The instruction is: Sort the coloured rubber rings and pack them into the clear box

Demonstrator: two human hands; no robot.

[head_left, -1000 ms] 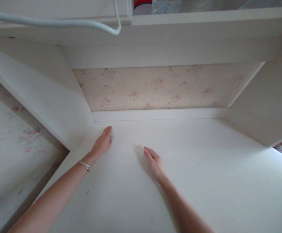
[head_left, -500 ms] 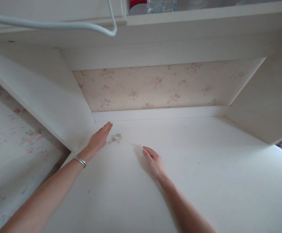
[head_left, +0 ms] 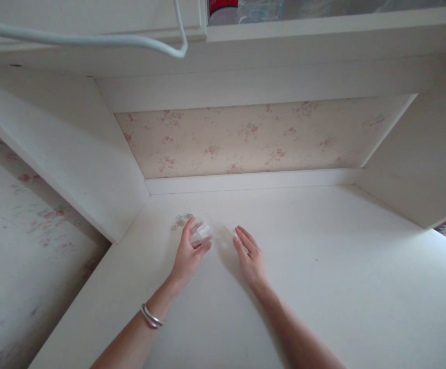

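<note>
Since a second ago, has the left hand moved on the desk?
Yes. The left hand has pulled away from the back corner by the side panel, shifting right toward the right hand; its fingers now touch a small clear object beside the faint sticker.

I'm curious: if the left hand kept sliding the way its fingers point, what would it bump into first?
Probably the small clear piece at the left hand's fingertips, which it seems to touch already; past that the white ledge under the flowery wallpaper.

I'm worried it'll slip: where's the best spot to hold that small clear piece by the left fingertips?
Probably pinch the small clear piece across its short edges, coming from above and the near side; it seems thin and flat, already between the left hand's fingertips. Details are blurred.
</note>
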